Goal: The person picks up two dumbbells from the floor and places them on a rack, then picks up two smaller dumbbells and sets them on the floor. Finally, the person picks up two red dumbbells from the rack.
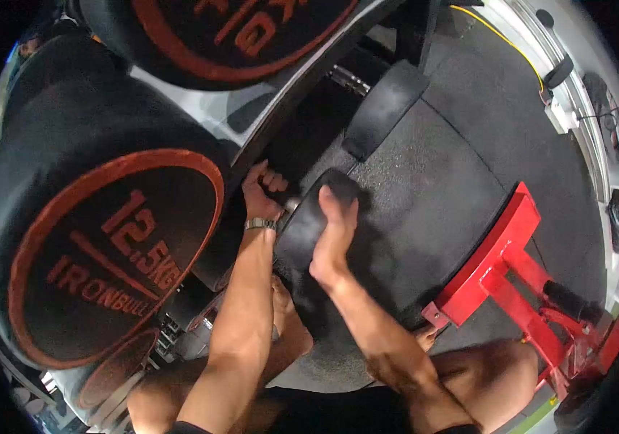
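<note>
- Looming at far left is a big round black dumbbell end, its flat face ringed in red and lettered "12.5KG IRONBULL"; above it, cut off by the edge of view, sits another red-ringed black end.
- Next comes the left hand, a steel-banded wristwatch at its wrist. Its fingers are curled in the shadow beside the rack's edge; from where I stand, I cannot tell whether they close around anything.
- Just right of it, a small shiny metal part shows at the near side of a thick, drum-shaped black weight. That weight is down low between the two hands. Its broad side slants from lower left to upper right, and its left side faces the left hand, which is the nearer one to the metal.
- Against the weight's right side rests the right hand, opened rather than fisted, thumb up along the black surface.
- Farther up and right, well apart from both hands, lies a similar black weight with a ridged chrome handle running toward the rack.
- Beyond dark speckled rubber flooring, a bright red metal frame stands at right.
</note>
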A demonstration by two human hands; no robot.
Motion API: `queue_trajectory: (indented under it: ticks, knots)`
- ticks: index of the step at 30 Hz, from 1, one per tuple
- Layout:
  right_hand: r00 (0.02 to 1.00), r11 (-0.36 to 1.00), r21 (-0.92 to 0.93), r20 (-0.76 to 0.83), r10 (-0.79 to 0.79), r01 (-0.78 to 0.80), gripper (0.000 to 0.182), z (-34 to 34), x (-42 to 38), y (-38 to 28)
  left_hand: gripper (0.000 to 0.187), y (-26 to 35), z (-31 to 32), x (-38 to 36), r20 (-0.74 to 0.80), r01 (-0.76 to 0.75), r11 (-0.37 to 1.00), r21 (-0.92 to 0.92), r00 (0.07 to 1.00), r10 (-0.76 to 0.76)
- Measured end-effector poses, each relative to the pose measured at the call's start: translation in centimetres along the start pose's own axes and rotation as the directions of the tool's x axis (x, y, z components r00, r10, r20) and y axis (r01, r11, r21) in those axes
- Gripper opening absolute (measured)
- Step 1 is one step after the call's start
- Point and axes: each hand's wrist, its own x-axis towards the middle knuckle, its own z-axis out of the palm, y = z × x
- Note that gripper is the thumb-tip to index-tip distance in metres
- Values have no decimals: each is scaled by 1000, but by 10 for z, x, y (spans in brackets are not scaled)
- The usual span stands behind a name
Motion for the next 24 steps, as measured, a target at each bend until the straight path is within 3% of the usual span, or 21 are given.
queue_trajectory:
  ticks: [1, 2, 4, 5, 7, 8, 12, 15, 18, 21, 22, 23, 24]
  knots:
    - [1000, 1000, 11, 8, 3, -3, 102, 1, 5, -6, 31, 0, -1, 2, 47, 0, 1000, -26, 999, 1]
    - [988, 991, 121, 133, -79, 63, 89, 2, 10, -15, 31, -3, -1, 4, -30, -16, 999, -38, 999, 15]
    - [997, 999, 10, 61, -47, 46, 78, 10, 24, -27, 32, -5, 19, 6, -174, -56, 997, -58, 984, 45]
    - [987, 999, 29, 156, -40, 36, 74, 8, 32, -40, 32, -3, 26, 11, -192, -4, 997, -78, 981, -11]
    - [980, 994, 50, 177, 92, -102, 72, 9, 40, -52, 32, 2, 32, 17, -230, 89, 989, -118, 966, -114]
    - [969, 984, 56, 194, 154, -168, 70, 9, 43, -56, 30, 1, 35, 17, -267, 81, 993, -82, 959, -100]
    - [984, 990, 75, 141, 108, -120, 59, 12, 44, -53, 28, 3, 40, 19, -348, 74, 997, 32, 936, -58]
    - [979, 987, 98, 175, 105, -123, 59, 12, 39, -58, 27, 0, 42, 26, -368, 75, 994, 82, 929, -40]
    - [984, 993, 94, 170, 58, -74, 45, 6, 43, -49, 24, -5, 38, 23, -380, 27, 986, 166, 924, 38]
    - [997, 1000, 23, 77, 7, -9, 46, 5, 45, -44, 21, -6, 52, 22, -420, -20, 985, 173, 903, 92]
    - [968, 996, 24, 239, 82, -90, 85, -2, 48, -48, 22, -6, 56, 19, -436, -35, 982, 187, 893, 114]
    - [984, 994, -101, 179, -15, 34, 82, -2, 46, -46, 22, -6, 61, 16, -445, -40, 978, 205, 886, 130]
    - [982, 961, -228, 136, -130, 159, 79, 0, 45, -48, 21, -7, 54, 16, -338, -75, 970, 231, 929, 153]
